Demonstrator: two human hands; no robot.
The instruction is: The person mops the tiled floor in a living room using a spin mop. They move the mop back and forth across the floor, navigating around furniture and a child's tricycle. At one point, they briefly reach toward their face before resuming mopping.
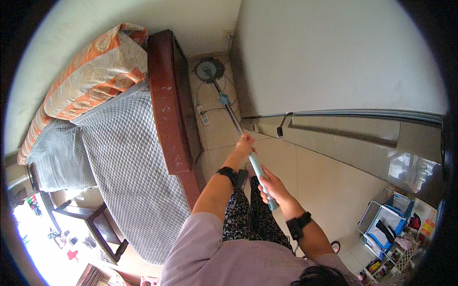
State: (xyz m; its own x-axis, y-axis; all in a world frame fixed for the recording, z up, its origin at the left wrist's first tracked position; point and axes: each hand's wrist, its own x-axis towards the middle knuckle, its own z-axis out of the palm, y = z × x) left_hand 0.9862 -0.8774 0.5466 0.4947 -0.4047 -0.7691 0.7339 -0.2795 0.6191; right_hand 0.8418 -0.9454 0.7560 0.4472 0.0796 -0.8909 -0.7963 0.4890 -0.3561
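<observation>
A long mop [232,116] slants away from me across the tiled floor, with a pale blue-green grip and a dark metal pole. Its round head [206,70], blue-grey with a dark fringe, lies on the floor in the far corner between the bed and the wall. My left hand [245,144] is wrapped round the pole just above the coloured grip. Closer to my body, my right hand [273,185] is closed round the lower grip. Beside the pole, a white remote control [203,115] lies on the floor near a thin cable.
At left stands a bed with a dark red wooden frame [169,109], a grey quilted mattress [129,157] and a patterned orange-and-beige roll [95,78]. A large pale panel [343,57] rises at right, with a dark-edged base [343,136]. A blue-and-white rack [385,224] stands at lower right.
</observation>
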